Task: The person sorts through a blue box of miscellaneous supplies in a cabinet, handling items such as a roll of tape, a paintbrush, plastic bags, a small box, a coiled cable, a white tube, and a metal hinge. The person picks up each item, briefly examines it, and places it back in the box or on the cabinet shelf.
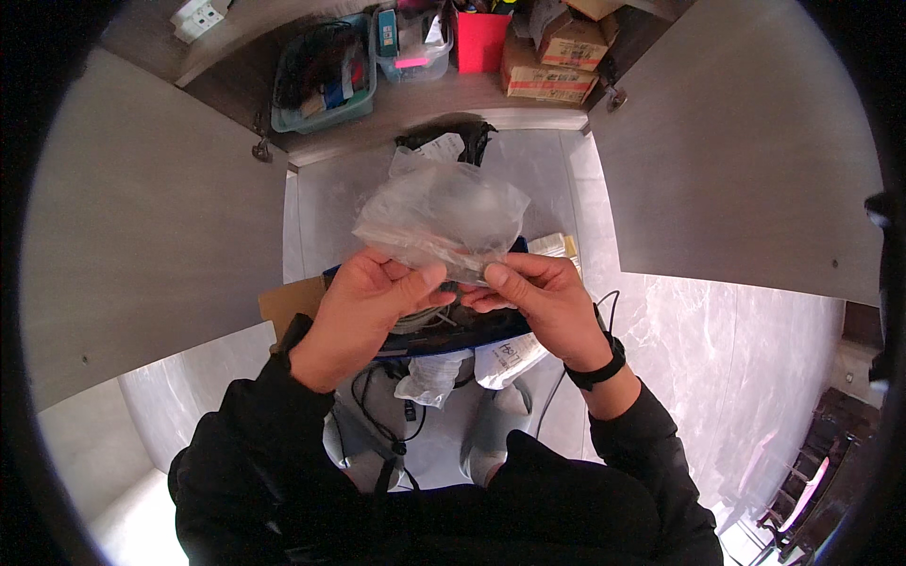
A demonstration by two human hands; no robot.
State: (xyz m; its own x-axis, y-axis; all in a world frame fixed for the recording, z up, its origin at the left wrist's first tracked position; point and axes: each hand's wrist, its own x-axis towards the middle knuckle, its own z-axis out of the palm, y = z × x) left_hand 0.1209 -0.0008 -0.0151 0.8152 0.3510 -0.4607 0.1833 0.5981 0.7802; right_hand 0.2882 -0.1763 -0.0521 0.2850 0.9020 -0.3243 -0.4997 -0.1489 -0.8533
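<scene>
A clear plastic bag (446,201) is stretched between my two hands, its loose end spreading away from me. My left hand (375,304) pinches the near edge of the bag between thumb and fingers. On the other side, my right hand (541,301) grips the same edge, its thumb on top. What the bag holds, if anything, cannot be made out. Below my hands stands a dark blue bin (425,349) with coiled grey cable (421,322) inside; my hands hide much of it.
Open cabinet doors (156,212) (729,156) flank me. On the cabinet shelf are plastic tubs (364,106), a red box (483,49) and cardboard boxes (548,81). A black plastic bag (481,138) lies on the floor ahead. Black cables (364,403) and plastic packets (432,378) lie by my feet.
</scene>
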